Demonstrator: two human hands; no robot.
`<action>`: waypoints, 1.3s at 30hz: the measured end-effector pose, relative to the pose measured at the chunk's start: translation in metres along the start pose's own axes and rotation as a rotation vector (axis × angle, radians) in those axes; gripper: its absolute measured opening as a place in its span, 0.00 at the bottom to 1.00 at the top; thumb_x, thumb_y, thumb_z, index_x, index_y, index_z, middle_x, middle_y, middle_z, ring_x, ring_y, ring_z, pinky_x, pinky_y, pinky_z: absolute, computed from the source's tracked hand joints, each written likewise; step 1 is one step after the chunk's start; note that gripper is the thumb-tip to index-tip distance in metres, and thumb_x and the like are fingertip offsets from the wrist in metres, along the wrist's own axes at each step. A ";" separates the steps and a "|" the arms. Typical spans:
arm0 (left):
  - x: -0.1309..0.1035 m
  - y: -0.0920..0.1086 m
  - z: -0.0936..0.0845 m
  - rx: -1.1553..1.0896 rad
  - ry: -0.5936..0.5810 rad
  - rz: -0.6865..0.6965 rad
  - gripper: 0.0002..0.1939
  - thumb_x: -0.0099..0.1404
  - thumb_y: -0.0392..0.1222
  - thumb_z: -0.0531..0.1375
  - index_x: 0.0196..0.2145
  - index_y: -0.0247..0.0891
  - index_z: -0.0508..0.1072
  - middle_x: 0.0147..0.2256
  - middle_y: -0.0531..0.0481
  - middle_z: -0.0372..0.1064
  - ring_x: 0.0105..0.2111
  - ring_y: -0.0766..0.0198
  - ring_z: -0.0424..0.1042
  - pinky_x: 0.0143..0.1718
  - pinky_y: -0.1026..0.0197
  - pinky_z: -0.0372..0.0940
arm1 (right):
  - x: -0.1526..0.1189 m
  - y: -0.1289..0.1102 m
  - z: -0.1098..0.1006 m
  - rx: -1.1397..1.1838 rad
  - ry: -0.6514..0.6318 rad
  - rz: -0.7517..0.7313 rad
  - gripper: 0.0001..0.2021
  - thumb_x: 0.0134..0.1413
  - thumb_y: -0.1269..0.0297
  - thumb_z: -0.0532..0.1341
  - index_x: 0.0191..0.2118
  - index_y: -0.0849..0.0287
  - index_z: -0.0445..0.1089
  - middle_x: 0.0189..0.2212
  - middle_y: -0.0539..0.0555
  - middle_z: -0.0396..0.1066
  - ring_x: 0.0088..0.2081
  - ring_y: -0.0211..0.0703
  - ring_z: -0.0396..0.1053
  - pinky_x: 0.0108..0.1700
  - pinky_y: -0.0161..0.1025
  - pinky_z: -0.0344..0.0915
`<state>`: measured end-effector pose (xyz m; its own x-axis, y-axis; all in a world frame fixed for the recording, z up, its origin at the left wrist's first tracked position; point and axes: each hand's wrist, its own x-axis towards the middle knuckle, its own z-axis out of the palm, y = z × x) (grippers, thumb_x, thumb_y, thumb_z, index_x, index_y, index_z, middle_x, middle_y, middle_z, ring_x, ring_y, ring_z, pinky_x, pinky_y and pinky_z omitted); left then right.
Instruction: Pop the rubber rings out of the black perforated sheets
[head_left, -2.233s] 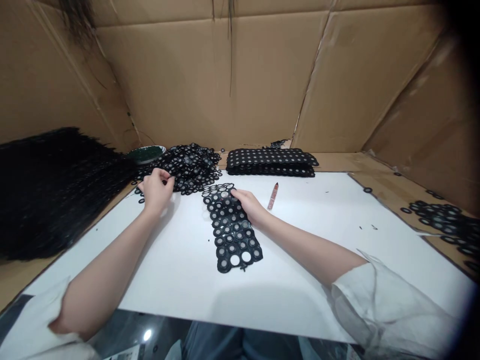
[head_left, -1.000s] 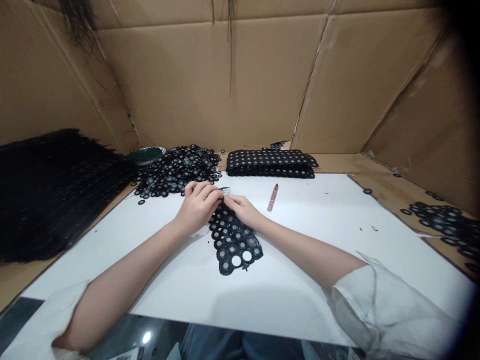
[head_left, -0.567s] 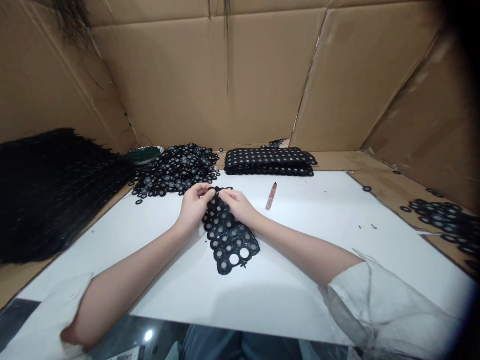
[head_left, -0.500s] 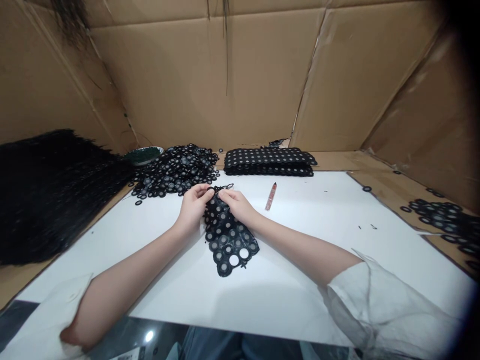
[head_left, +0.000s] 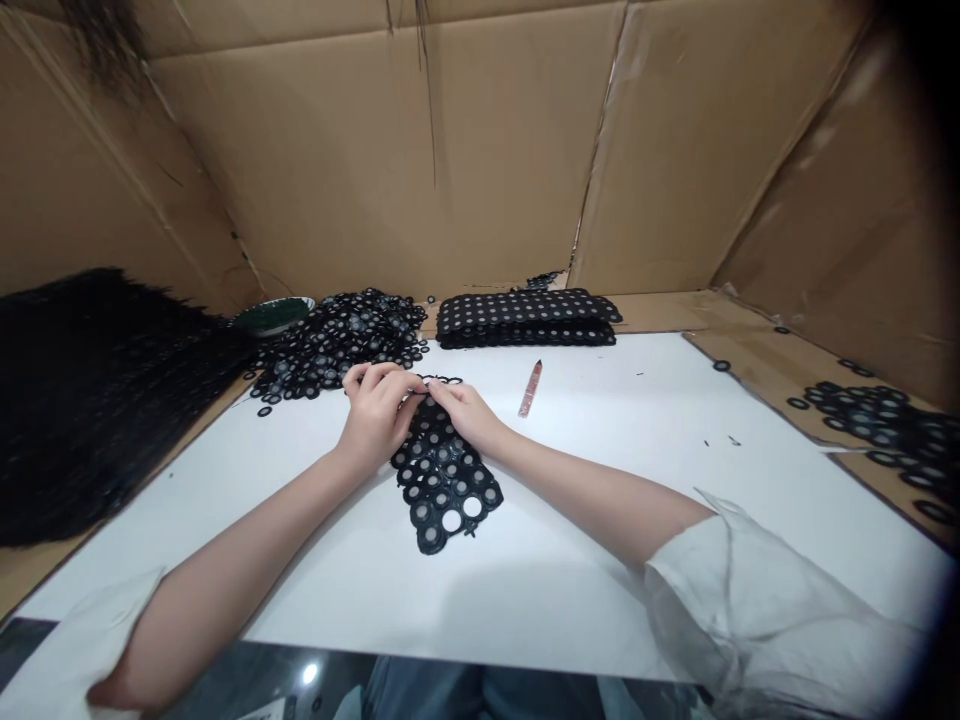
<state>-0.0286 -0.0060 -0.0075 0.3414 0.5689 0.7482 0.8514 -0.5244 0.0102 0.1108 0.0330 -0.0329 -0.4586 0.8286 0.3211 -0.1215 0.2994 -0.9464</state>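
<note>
A panel of black rings (head_left: pixel 435 490), joined in rows, lies on the white table top, its near end flat and two of its lower holes showing plain white. My left hand (head_left: pixel 377 412) is closed at the panel's far end, thumb and fingertips pinched at its edge where a small dark bit shows. Beside it, my right hand (head_left: pixel 471 418) pinches the same far edge, fingertips almost meeting the left ones. The exact ring between the fingertips is too small to make out.
Behind my left hand is a heap of loose black rings (head_left: pixel 337 335) by a bowl of green bits (head_left: pixel 274 316). Folded ring panels (head_left: pixel 525 315) lie at the back, a pointed reddish tool (head_left: pixel 530 388) nearer. Black fibre (head_left: pixel 90 400) fills the left; more rings (head_left: pixel 877 420) lie right.
My left hand has turned and lifted its fingers, now pinching from above at the panel's far edge. My right hand keeps its hold. The whole view has shifted slightly.
</note>
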 end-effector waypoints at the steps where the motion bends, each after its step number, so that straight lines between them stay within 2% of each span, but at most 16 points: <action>1: 0.000 0.000 0.000 -0.017 -0.005 -0.032 0.05 0.59 0.34 0.52 0.32 0.41 0.65 0.31 0.52 0.69 0.38 0.60 0.65 0.48 0.49 0.46 | 0.000 0.001 0.000 0.011 0.008 0.027 0.18 0.52 0.53 0.49 0.20 0.60 0.59 0.19 0.47 0.56 0.25 0.35 0.53 0.31 0.35 0.52; 3: 0.001 -0.002 -0.001 -0.093 0.028 -0.178 0.04 0.60 0.35 0.51 0.33 0.41 0.64 0.32 0.51 0.68 0.37 0.61 0.65 0.48 0.50 0.49 | 0.001 0.002 0.001 0.019 0.043 0.081 0.19 0.51 0.52 0.49 0.19 0.60 0.58 0.18 0.47 0.55 0.24 0.35 0.53 0.29 0.34 0.52; 5: 0.003 -0.007 -0.002 -0.197 0.115 -0.375 0.04 0.60 0.38 0.51 0.34 0.40 0.63 0.33 0.51 0.66 0.36 0.62 0.65 0.43 0.55 0.55 | 0.001 0.003 0.002 0.006 0.062 0.100 0.19 0.50 0.50 0.50 0.18 0.60 0.56 0.17 0.46 0.55 0.23 0.34 0.53 0.28 0.34 0.51; 7: 0.004 -0.012 -0.004 -0.251 0.161 -0.488 0.04 0.59 0.40 0.51 0.34 0.40 0.62 0.33 0.51 0.65 0.36 0.62 0.65 0.39 0.59 0.58 | 0.000 0.002 0.003 0.020 0.051 0.089 0.20 0.50 0.48 0.49 0.19 0.60 0.57 0.18 0.47 0.57 0.24 0.34 0.54 0.28 0.34 0.51; 9: 0.004 -0.014 -0.006 -0.216 0.109 -0.460 0.04 0.59 0.40 0.52 0.33 0.39 0.63 0.32 0.51 0.65 0.35 0.62 0.65 0.41 0.58 0.57 | -0.002 0.000 0.004 0.054 0.018 0.070 0.21 0.51 0.47 0.47 0.21 0.60 0.59 0.19 0.48 0.58 0.24 0.34 0.55 0.29 0.33 0.52; 12: 0.003 -0.011 -0.008 -0.138 -0.007 -0.297 0.02 0.58 0.38 0.52 0.30 0.39 0.64 0.31 0.52 0.67 0.36 0.61 0.65 0.47 0.52 0.50 | -0.006 -0.001 0.005 0.017 -0.016 0.060 0.18 0.49 0.48 0.52 0.23 0.60 0.58 0.18 0.46 0.56 0.22 0.33 0.53 0.26 0.33 0.51; 14: 0.004 -0.009 -0.007 -0.175 -0.010 -0.304 0.02 0.58 0.38 0.53 0.30 0.40 0.65 0.32 0.52 0.68 0.36 0.61 0.65 0.48 0.51 0.50 | -0.005 -0.002 0.005 0.000 -0.042 0.053 0.15 0.47 0.51 0.55 0.24 0.59 0.57 0.17 0.44 0.53 0.20 0.32 0.51 0.24 0.32 0.50; 18: 0.008 -0.014 -0.001 -0.503 0.112 -0.727 0.06 0.53 0.42 0.57 0.30 0.38 0.66 0.30 0.50 0.67 0.33 0.62 0.66 0.38 0.58 0.59 | 0.000 -0.003 0.007 0.024 -0.095 0.015 0.12 0.50 0.55 0.53 0.26 0.58 0.57 0.18 0.44 0.53 0.20 0.32 0.53 0.23 0.32 0.51; 20: 0.009 -0.018 0.003 -0.667 0.123 -0.939 0.08 0.51 0.43 0.58 0.30 0.38 0.66 0.27 0.51 0.66 0.29 0.63 0.66 0.33 0.60 0.60 | 0.002 -0.003 0.008 -0.004 -0.070 -0.002 0.11 0.50 0.56 0.53 0.25 0.58 0.56 0.18 0.44 0.52 0.20 0.32 0.51 0.23 0.31 0.50; 23: 0.009 -0.018 0.007 -0.774 0.102 -1.029 0.09 0.51 0.43 0.58 0.30 0.37 0.66 0.26 0.51 0.66 0.27 0.64 0.66 0.30 0.60 0.60 | 0.004 -0.001 0.010 0.027 -0.049 0.009 0.11 0.50 0.57 0.53 0.25 0.59 0.57 0.20 0.45 0.54 0.22 0.32 0.53 0.25 0.31 0.51; 25: 0.009 -0.017 0.006 -0.691 0.135 -0.904 0.08 0.53 0.43 0.57 0.31 0.38 0.65 0.28 0.50 0.67 0.29 0.62 0.66 0.33 0.58 0.61 | 0.003 -0.001 0.010 0.085 -0.038 0.029 0.10 0.49 0.57 0.53 0.25 0.59 0.57 0.22 0.46 0.56 0.24 0.33 0.56 0.28 0.32 0.54; 27: 0.008 -0.015 0.003 -0.466 0.151 -0.644 0.05 0.55 0.41 0.55 0.31 0.39 0.65 0.31 0.49 0.68 0.34 0.61 0.67 0.41 0.54 0.58 | 0.002 -0.001 0.009 0.109 -0.009 0.054 0.10 0.48 0.58 0.53 0.24 0.59 0.57 0.22 0.46 0.56 0.26 0.34 0.57 0.30 0.33 0.55; 29: 0.007 -0.014 -0.001 -0.224 0.085 -0.335 0.03 0.57 0.39 0.54 0.30 0.40 0.66 0.32 0.50 0.69 0.36 0.60 0.66 0.48 0.50 0.51 | 0.000 -0.001 0.008 0.095 0.010 0.074 0.11 0.48 0.59 0.53 0.22 0.59 0.56 0.21 0.46 0.55 0.27 0.35 0.56 0.31 0.33 0.55; 31: 0.004 -0.015 -0.004 -0.083 -0.019 -0.109 0.04 0.58 0.37 0.52 0.31 0.40 0.66 0.31 0.51 0.69 0.37 0.60 0.66 0.50 0.48 0.46 | -0.002 -0.001 0.007 0.089 0.002 0.068 0.12 0.50 0.58 0.51 0.23 0.59 0.57 0.22 0.47 0.57 0.29 0.36 0.57 0.34 0.34 0.56; 35: 0.002 -0.018 -0.006 -0.020 -0.150 0.103 0.07 0.60 0.34 0.50 0.33 0.42 0.66 0.33 0.51 0.71 0.39 0.61 0.66 0.49 0.50 0.47 | 0.000 0.000 0.005 0.070 0.025 0.014 0.13 0.53 0.55 0.48 0.27 0.59 0.60 0.28 0.48 0.61 0.34 0.36 0.58 0.40 0.35 0.54; 39: 0.002 -0.018 -0.006 0.016 -0.192 0.243 0.09 0.61 0.35 0.50 0.35 0.44 0.67 0.35 0.52 0.71 0.41 0.61 0.66 0.49 0.50 0.47 | 0.003 0.003 0.002 0.004 -0.006 -0.016 0.11 0.53 0.59 0.49 0.25 0.59 0.58 0.25 0.47 0.58 0.32 0.35 0.57 0.38 0.35 0.53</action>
<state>-0.0456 0.0001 -0.0021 0.6037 0.5383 0.5880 0.7411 -0.6508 -0.1652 0.1071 0.0354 -0.0353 -0.4616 0.8211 0.3358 -0.1321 0.3107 -0.9413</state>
